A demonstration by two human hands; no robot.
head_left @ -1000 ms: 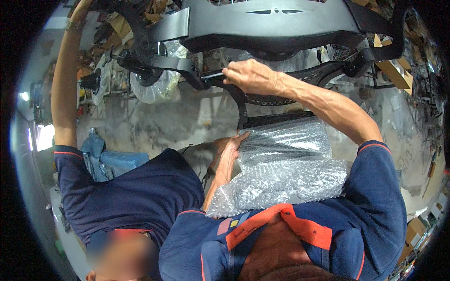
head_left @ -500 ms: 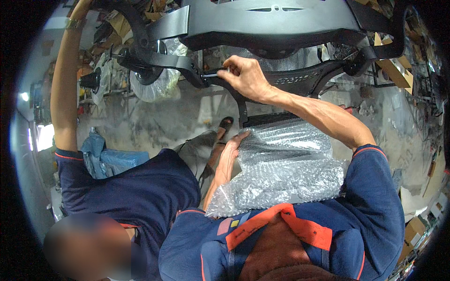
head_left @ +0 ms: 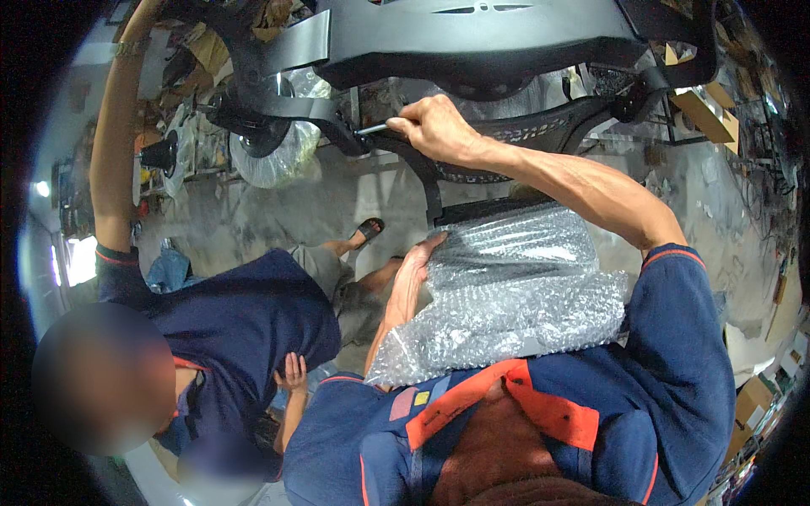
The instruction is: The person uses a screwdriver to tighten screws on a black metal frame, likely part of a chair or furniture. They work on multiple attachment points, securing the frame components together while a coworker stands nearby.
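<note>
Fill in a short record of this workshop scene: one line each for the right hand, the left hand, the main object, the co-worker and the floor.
Right hand: raised, gripping a thin metal tool at the black chair frame
Left hand: resting against a bubble-wrapped part
Main object: black chair frame, overhead
Co-worker: at left, one arm raised to the frame
Floor: grey concrete

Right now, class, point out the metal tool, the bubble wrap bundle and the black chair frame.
metal tool (head_left: pixel 373 129), head view, on its bare shaft.
bubble wrap bundle (head_left: pixel 515 295), head view, on its middle.
black chair frame (head_left: pixel 472 38), head view, on its broad underside.
</note>
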